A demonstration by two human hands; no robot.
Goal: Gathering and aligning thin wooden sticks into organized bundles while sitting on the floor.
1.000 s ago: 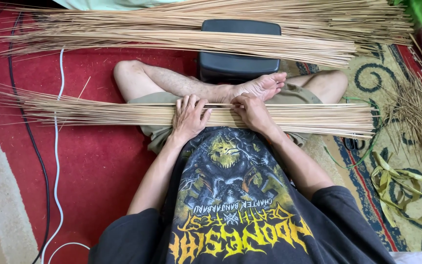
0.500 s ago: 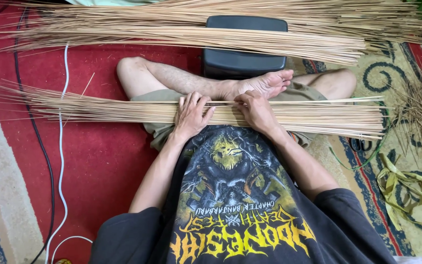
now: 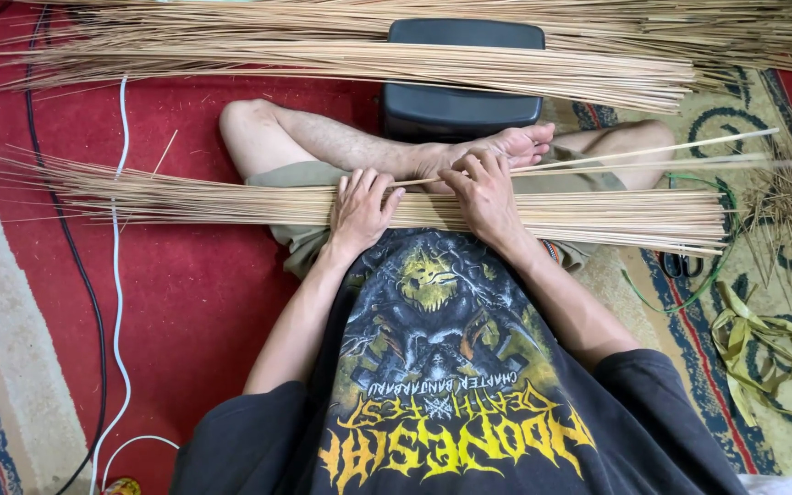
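I sit cross-legged on a carpet with a long bundle of thin tan sticks (image 3: 185, 197) lying across my lap. My left hand (image 3: 359, 209) rests flat on the bundle, fingers spread. My right hand (image 3: 483, 188) pinches a few single sticks (image 3: 671, 151), lifted off the bundle and fanning out to the right above it. My bare foot (image 3: 506, 147) lies just beyond the hands.
A larger pile of the same sticks (image 3: 368, 46) spans the far side, over a black box (image 3: 460, 110). White and black cables (image 3: 119, 275) run down the red carpet at left. Scissors (image 3: 683, 266), green strips (image 3: 763, 339) and dry scraps lie at right.
My right hand has drawn a few sticks up out of the bundle; they now stand apart, angled toward the upper right. The left hand stays on the bundle.
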